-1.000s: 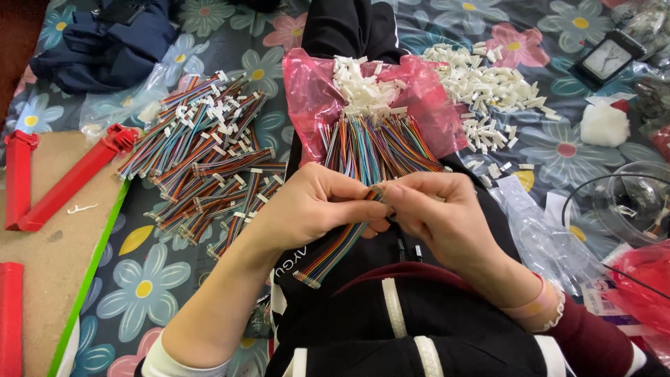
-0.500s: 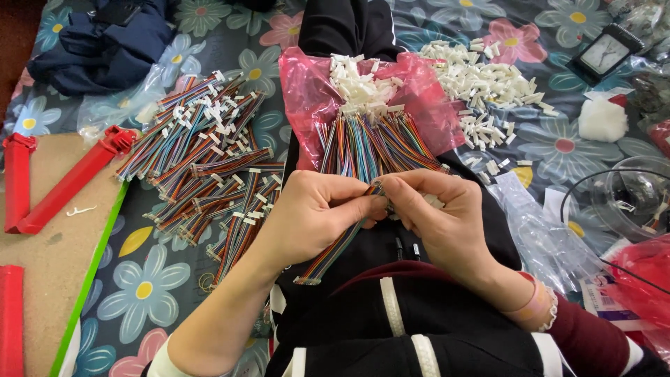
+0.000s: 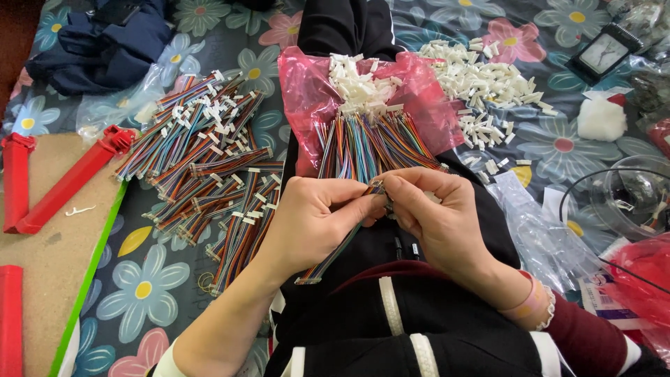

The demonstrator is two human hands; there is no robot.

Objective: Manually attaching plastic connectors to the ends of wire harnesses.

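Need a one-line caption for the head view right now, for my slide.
Left hand and right hand pinch a multicoloured ribbon cable over the lap, beside cable bundles and white connectors.

Far of the left hand (image 3: 310,223) and right hand (image 3: 433,216), the pink plastic bag of multicoloured ribbon cables (image 3: 363,112) blocks the lap. On the left a pile of finished ribbon cables with white plugs (image 3: 209,160) crowds the floral cloth (image 3: 139,293), bare only at its near end. On the right lie loose white plastic connectors (image 3: 481,84) and crumpled clear plastic bags (image 3: 544,237).
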